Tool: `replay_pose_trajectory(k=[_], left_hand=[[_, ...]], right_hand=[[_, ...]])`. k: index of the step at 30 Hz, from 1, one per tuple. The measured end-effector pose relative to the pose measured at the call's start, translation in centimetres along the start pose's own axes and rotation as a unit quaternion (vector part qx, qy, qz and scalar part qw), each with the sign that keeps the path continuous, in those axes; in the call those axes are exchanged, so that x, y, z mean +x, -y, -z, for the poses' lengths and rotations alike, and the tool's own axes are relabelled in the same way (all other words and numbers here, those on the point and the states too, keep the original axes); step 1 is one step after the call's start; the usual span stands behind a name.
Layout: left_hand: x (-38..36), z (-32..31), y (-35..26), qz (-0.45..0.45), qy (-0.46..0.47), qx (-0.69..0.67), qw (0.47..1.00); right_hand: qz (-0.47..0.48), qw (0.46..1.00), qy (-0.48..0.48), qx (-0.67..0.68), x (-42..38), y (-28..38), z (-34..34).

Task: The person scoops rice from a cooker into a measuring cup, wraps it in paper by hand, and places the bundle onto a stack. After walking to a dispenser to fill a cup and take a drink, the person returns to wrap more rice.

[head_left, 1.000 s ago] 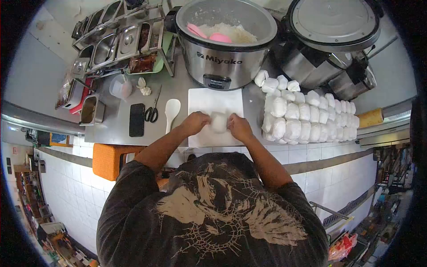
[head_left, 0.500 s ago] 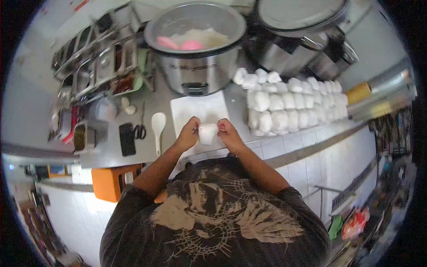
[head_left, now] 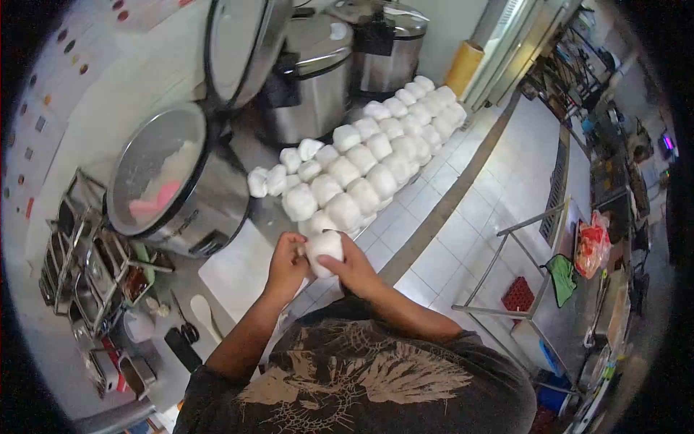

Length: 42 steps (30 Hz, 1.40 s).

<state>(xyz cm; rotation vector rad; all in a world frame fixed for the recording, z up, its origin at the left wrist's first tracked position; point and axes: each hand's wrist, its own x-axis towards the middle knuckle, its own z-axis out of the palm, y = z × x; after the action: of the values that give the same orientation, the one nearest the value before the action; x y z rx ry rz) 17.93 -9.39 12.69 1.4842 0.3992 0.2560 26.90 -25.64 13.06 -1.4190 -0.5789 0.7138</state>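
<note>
clasping a white bundle (head_left: pixel 325 248) in clamped fingers of left hand (head_left: pixel 286 265) and right hand (head_left: pixel 354 266), near stacked bundles (head_left: pixel 378 147)

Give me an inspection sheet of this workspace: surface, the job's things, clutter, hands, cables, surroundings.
Surface: metal counter; white sheet lying on it.
Job's things: white bundle, held; stacked white bundles beyond; open rice cooker, pink scoop inside.
Clutter: phone, scissors and white paddle left of the sheet.
Hands: right hand grips the white bundle; left hand at its side, grip unclear.
Cables: none clearly seen.
Surroundings: tiled floor; red bag and green cloth off to the right.
</note>
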Motion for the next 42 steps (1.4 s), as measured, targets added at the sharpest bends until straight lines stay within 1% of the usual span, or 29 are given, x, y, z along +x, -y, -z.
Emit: replay_pose_trajectory(k=[1, 2, 3, 5, 7, 8, 9, 10, 11, 12, 13, 14, 15, 18, 22, 25, 26, 29, 32, 33, 34, 35, 36, 37, 38, 39, 40, 41, 42], left_hand=[[0.8, -1.2, -0.7, 0.029, 0.037, -0.073, 0.996], [1.8, -1.9, 0.0, 0.063, 0.073, -0.072, 0.993], [2.5, -2.8, -0.4, 0.104, 0.113, -0.123, 0.98], [3.6, -4.4, -1.6, 0.192, 0.187, -0.221, 0.938], [4.5, -6.0, -1.5, 0.271, 0.195, -0.174, 0.927], [4.8, -6.7, -1.4, 0.31, 0.195, -0.15, 0.918], [5.2, -7.3, -1.4, 0.347, 0.193, -0.128, 0.909], [5.6, -8.3, -1.4, 0.341, 0.182, -0.086, 0.918], [5.8, -8.3, -1.2, 0.308, 0.177, -0.069, 0.932], [5.8, -8.2, -0.8, 0.273, 0.171, -0.053, 0.945], [5.6, -8.0, -0.4, 0.238, 0.166, -0.036, 0.956], [5.3, -8.0, -0.2, 0.284, 0.103, -0.077, 0.95], [4.7, -7.5, -0.1, 0.289, 0.078, -0.077, 0.951], [2.5, -5.0, 0.3, 0.297, 0.008, -0.086, 0.951], [-0.6, -1.8, 1.5, 0.297, -0.08, -0.114, 0.945], [-2.8, -0.8, 1.4, 0.291, -0.152, -0.16, 0.931], [-3.3, -0.6, 1.4, 0.287, -0.174, -0.18, 0.925], [-4.7, -0.4, 2.1, 0.322, -0.231, -0.144, 0.907], [-7.2, 1.6, 4.4, 0.278, -0.218, -0.204, 0.913], [-7.2, 1.8, 4.1, 0.302, -0.24, -0.142, 0.912], [-7.6, 1.9, 3.5, 0.297, -0.265, -0.135, 0.907], [-8.2, 2.3, 3.0, 0.294, -0.293, -0.13, 0.901], [-8.5, 3.1, 2.9, 0.307, -0.322, -0.108, 0.889], [-9.1, 3.9, 3.3, 0.324, -0.349, -0.089, 0.875], [-10.1, 4.9, 3.9, 0.312, -0.369, -0.047, 0.874], [-11.4, 6.3, 4.7, 0.301, -0.384, -0.003, 0.873], [-13.1, 8.6, 7.1, 0.269, -0.404, 0.163, 0.859], [-14.8, 10.7, 9.2, 0.237, -0.405, 0.329, 0.82], [-15.8, 11.6, 9.4, 0.208, -0.435, 0.413, 0.773]], right_hand=[[-0.025, 0.994, 0.019, 0.106, -0.3, 0.7, 1.7], [-0.045, 0.976, 0.041, 0.211, -0.5, 1.7, 3.3], [-0.066, 0.945, 0.065, 0.314, -0.8, 2.5, 4.7], [-0.062, 0.935, 0.122, 0.326, -1.2, 3.3, 7.4], [-0.087, 0.923, 0.167, 0.336, -1.4, 4.4, 10.1], [-0.072, 0.921, 0.156, 0.351, -0.3, 1.4, 11.3], [-0.077, 0.958, 0.068, 0.266, 0.6, 1.5, 13.1], [-0.082, 0.981, -0.019, 0.175, 1.8, 2.0, 15.6], [-0.038, 0.988, -0.105, 0.103, 3.6, 3.0, 18.2], [0.042, 0.974, -0.203, -0.096, 5.9, 1.4, 21.9], [0.016, 0.963, -0.266, -0.046, 7.8, 1.9, 25.0], [0.068, 0.936, -0.325, -0.112, 10.3, 1.1, 28.4], [0.064, 0.91, -0.367, -0.184, 12.4, 0.2, 31.6], [0.042, 0.88, -0.391, -0.266, 18.3, -1.4, 35.8], [0.047, 0.854, -0.384, -0.348, 22.7, -5.8, 36.6], [0.149, 0.774, -0.396, -0.471, 23.4, -8.2, 37.2], [0.13, 0.796, -0.382, -0.45, 23.2, -8.5, 37.0], [0.113, 0.786, -0.394, -0.463, 23.4, -7.8, 36.2], [0.145, 0.816, -0.412, -0.379, 24.0, -10.2, 38.8], [0.195, 0.743, -0.449, -0.457, 25.9, -16.5, 42.7], [0.154, 0.871, -0.408, -0.228, 26.4, -19.2, 45.1], [0.102, 0.911, -0.399, 0.024, 26.8, -21.6, 47.3], [0.146, 0.893, -0.424, -0.041, 21.7, -12.4, 39.9], [0.113, 0.876, -0.441, -0.161, 20.1, -9.9, 38.4], [0.11, 0.818, -0.474, -0.307, 18.6, -7.5, 36.5], [0.115, 0.735, -0.499, -0.444, 17.5, -5.1, 34.2], [0.166, 0.754, -0.488, -0.407, 17.0, -2.7, 31.3], [0.212, 0.769, -0.479, -0.366, 16.6, -1.3, 28.2], [0.278, 0.788, -0.431, -0.342, 16.9, -1.0, 25.4]])
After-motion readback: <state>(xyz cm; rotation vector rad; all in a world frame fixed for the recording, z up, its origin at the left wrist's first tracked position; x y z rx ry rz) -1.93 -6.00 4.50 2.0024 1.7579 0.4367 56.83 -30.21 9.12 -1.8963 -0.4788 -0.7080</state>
